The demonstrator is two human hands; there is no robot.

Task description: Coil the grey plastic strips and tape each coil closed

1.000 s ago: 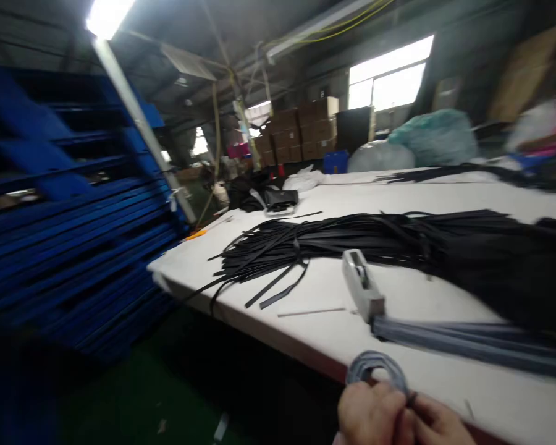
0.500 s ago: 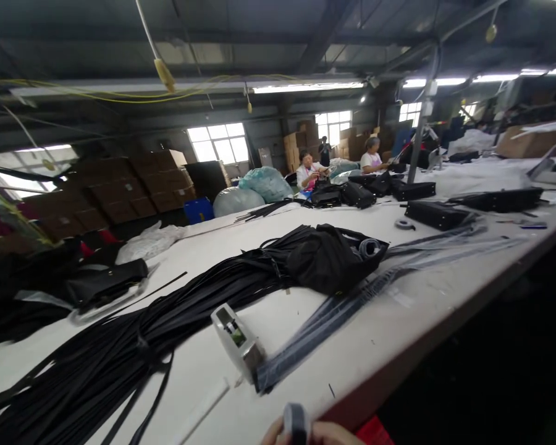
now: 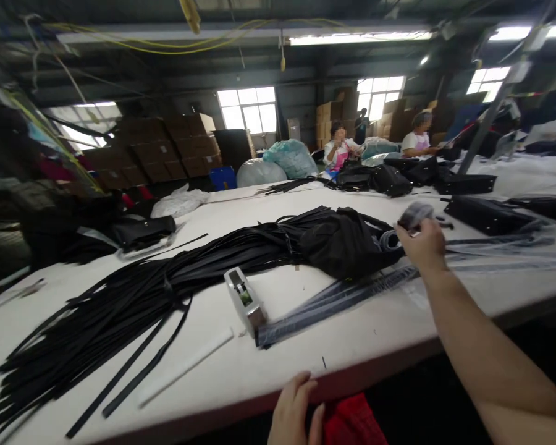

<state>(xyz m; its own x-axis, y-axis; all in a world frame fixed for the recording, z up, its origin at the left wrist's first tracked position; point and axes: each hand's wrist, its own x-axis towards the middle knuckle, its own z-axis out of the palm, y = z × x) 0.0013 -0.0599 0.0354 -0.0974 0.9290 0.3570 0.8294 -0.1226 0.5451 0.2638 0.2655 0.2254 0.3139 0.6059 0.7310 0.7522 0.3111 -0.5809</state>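
My right hand (image 3: 426,247) reaches out over the table, closed around a small grey roll (image 3: 416,214) that looks like coiled strap in clear wrap. It is blurred, so its kind is unclear. Just left of that hand lies a black cloth bag (image 3: 338,244), with another grey coil (image 3: 389,240) at its mouth. At the table's near edge, my left hand (image 3: 296,408) is empty, its fingers loosely bent and the thumb apart. Under my right forearm runs a bundle of flat grey strips in clear plastic (image 3: 324,309). A tape dispenser (image 3: 245,300) stands at its near end.
Long black straps (image 3: 134,296), tied in a bundle, spread across the white table (image 3: 241,395). A white stick (image 3: 185,368) lies near the front edge. Black bags (image 3: 491,213) sit at the right. Two people work at the far side; another stands behind. Cartons (image 3: 157,145) are stacked beyond.
The roll, earlier held low in front of me by both hands, has moved up and right in my right hand. My left hand has let go and stays near the table edge. The view has shifted.
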